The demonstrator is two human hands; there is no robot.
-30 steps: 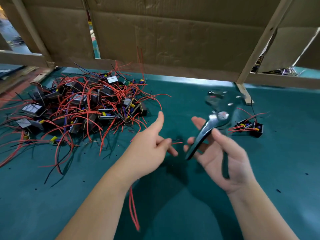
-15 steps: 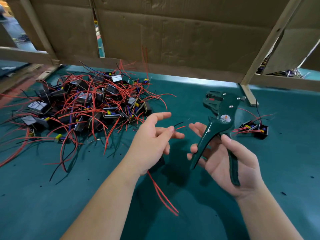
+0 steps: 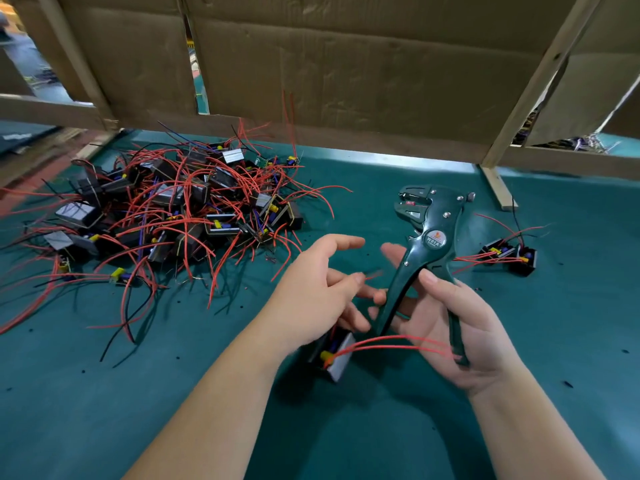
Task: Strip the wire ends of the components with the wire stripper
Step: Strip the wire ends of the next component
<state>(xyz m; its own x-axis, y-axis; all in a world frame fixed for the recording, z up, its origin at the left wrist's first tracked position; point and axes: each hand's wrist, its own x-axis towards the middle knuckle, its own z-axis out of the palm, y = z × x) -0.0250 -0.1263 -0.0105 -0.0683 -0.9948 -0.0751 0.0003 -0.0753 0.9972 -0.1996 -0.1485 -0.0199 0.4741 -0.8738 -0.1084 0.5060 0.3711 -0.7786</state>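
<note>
At the left we see a pile (image 3: 180, 216) of wired parts on the green counter (image 3: 104, 410). In the middle our left grip (image 3: 311, 292) hovers with its index finger stretched out. A red tip (image 3: 373, 274) shows by its thumb, but blur keeps us from telling whether it grasps anything. Just under it is 1 component (image 3: 334, 358), and its red wires (image 3: 398, 339) run right across our other palm. Our right grip (image 3: 446, 327) grasps the stripper (image 3: 429, 244) by its 2 spread handles, head up. Farther right, a pair (image 3: 509, 254) of wired parts lies on the counter, apart from the stripper.
</note>
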